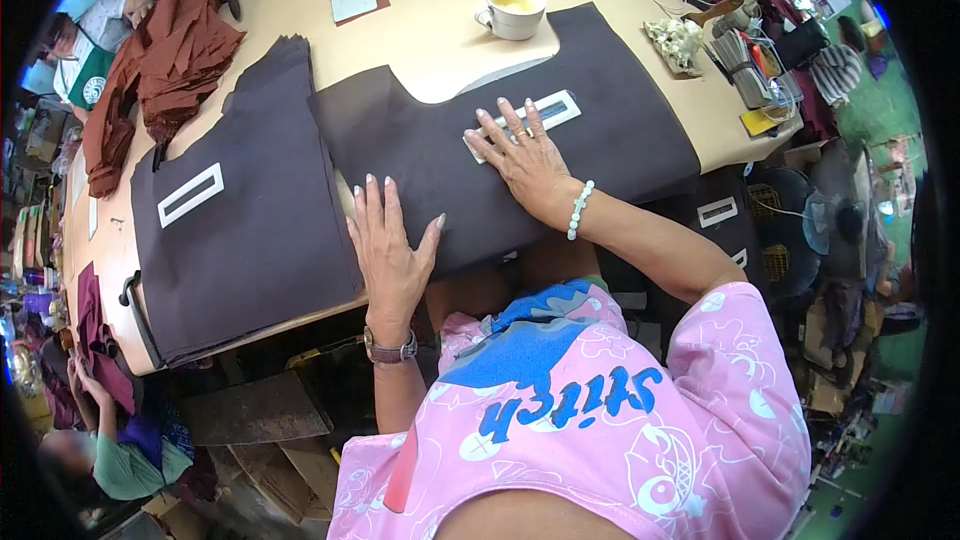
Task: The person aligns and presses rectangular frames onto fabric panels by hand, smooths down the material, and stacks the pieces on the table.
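Observation:
My right hand [525,155], with a bead bracelet at the wrist, lies palm down with fingers spread. It covers part of a white rectangular frame piece [560,111] on a dark cut fabric panel [620,90]. Lower and to the left, my left hand [390,255] rests flat on dark fabric near the table's front edge, fingers stretched out and thumb apart. Beside it is a stack of dark fabric panels [250,230], carrying a second white rectangular frame piece [191,195]. Neither hand grips anything.
A white cup [513,10] with yellowish contents stands beyond the panel on the table [440,0]. Rust-brown fabric [180,50] is heaped at left. A black clamp [135,310] grips the left edge. Clutter [750,70] fills the right corner. Two other people [90,50] are at left.

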The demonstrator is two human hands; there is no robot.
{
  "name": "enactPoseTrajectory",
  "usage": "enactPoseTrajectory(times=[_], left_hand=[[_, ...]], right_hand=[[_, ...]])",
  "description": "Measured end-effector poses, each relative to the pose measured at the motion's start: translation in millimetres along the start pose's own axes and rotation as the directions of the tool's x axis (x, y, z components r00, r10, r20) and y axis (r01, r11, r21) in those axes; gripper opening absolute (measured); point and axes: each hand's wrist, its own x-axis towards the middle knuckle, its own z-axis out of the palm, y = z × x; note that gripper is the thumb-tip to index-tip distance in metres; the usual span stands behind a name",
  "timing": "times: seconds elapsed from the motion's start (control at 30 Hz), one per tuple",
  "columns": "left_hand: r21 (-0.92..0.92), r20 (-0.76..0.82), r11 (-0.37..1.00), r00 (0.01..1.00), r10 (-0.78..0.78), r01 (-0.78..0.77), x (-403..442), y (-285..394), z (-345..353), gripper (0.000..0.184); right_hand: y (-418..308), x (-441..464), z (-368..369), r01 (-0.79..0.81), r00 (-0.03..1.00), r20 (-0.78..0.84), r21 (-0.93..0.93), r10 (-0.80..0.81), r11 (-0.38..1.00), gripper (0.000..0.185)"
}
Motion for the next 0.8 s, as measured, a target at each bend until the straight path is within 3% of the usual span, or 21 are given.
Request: enactPoseTrajectory(times=[0.17, 0.27, 0.37, 0.4, 0.5, 0.57, 0.63, 0.67, 0.77, 0.8], left_hand=[[0.083, 0.018, 0.996, 0.999, -0.041, 0.04, -5.8, -1.9, 16.1, 0.063], [0.129, -0.022, 0.991, 0.999, -0.042, 0.045, -7.0, -0.9, 20.5, 0.058], [0.142, -0.008, 0.988, 0.998, -0.064, 0.064, -3.3, 1.0, 17.9, 0.055], [0.186, -0.039, 0.981, 0.998, -0.048, 0.055, -2.5, 1.8, 17.9, 0.053], [0.099, -0.064, 0.991, 0.995, -0.079, 0.085, 4.8, -2.3, 12.2, 0.052], [0.115, -0.199, 0.978, 0.968, -0.15, 0.175, 14.4, -7.1, 11.4, 0.053], [0.166, -0.316, 0.95, 0.927, -0.202, 0.263, 25.7, -4.7, 14.0, 0.054], [0.228, -0.352, 0.95, 0.928, -0.125, 0.215, 30.5, -8.2, 18.5, 0.047], [0.229, -0.32, 0.96, 0.944, -0.081, 0.16, 43.0, -22.2, 31.9, 0.035], [0.148, -0.293, 0.972, 0.947, -0.135, 0.185, 49.5, -17.6, 26.5, 0.022]], right_hand=[[3.6, -2.4, 4.9, 0.061, 0.998, -0.04, 0.097, -0.058, 0.993, 0.053], [17.3, -4.1, 12.2, 0.131, 0.99, -0.106, 0.431, -0.094, 0.893, 0.05], [48.7, -1.2, 2.1, 0.173, 0.974, -0.044, 0.773, -0.22, 0.61, 0.053], [57.3, -1.2, 11.2, 0.19, 0.982, -0.161, 0.857, -0.1, 0.479, 0.053], [102.5, -5.8, 40.5, 0.175, 0.9, -0.281, 0.933, 0.333, 0.315, 0.052], [135.0, -19.9, 56.0, -0.233, 0.814, -0.214, 0.732, 0.541, 0.64, 0.053], [162.6, -34.3, 62.8, -0.56, 0.706, -0.082, 0.544, 0.703, 0.625, 0.058], [172.1, -37.2, 82.2, -0.649, 0.619, -0.137, 0.465, 0.773, 0.602, 0.059], [179.6, -39.4, 78.9, -0.725, 0.601, 0.02, 0.433, 0.799, 0.535, 0.064], [178.2, -34.9, 83.5, -0.718, 0.609, 0.042, 0.454, 0.792, 0.528, 0.067]])
